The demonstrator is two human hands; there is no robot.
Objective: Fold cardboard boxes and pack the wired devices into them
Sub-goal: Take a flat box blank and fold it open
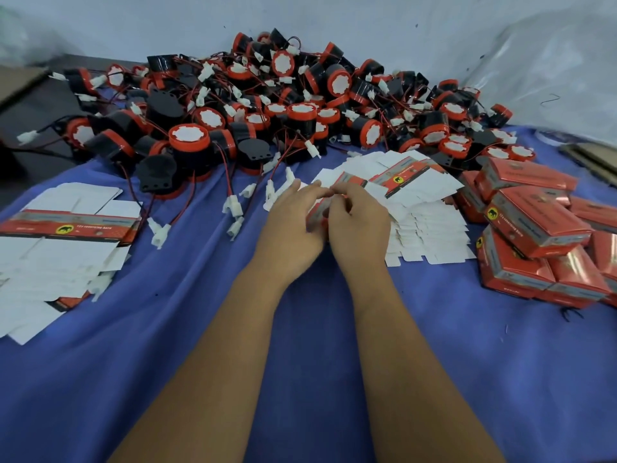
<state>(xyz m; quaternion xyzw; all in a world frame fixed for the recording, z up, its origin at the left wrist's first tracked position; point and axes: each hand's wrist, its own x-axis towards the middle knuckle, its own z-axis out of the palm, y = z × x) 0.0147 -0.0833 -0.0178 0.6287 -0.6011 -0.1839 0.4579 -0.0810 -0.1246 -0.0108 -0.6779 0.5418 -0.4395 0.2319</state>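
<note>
A: Both hands are together at centre frame, over the blue cloth (207, 329) on the table. The left hand (293, 225) and right hand (359, 225) pinch one flat box blank (315, 212) between them, fingers curled onto its red edge.

B: How much of that blank can you see?

A: Very little. The hands cover most of it; only a red strip and a white flap poke out. I can't tell how far it is folded.

B: And around them?

A: From 10 to 1 o'clock, a big heap of wired devices (267, 105), black bodies with orange rims, red and black leads and white plugs trailing toward the hands. Several plugs (233, 208) lie just beside the left hand at 10 o'clock.

B: More blanks?

A: A fanned stack of flat blanks (424, 228) touches the right hand at 2 to 3 o'clock. Another stack (60, 248) sits well apart at 9 o'clock, cut off by the left edge.

B: Finished ones?

A: Closed red boxes (534, 228) are piled at 3 o'clock, running off the right edge. The print on them is too blurred to read. Clear plastic sheeting (551, 61) hangs at 1 o'clock, hazy.
</note>
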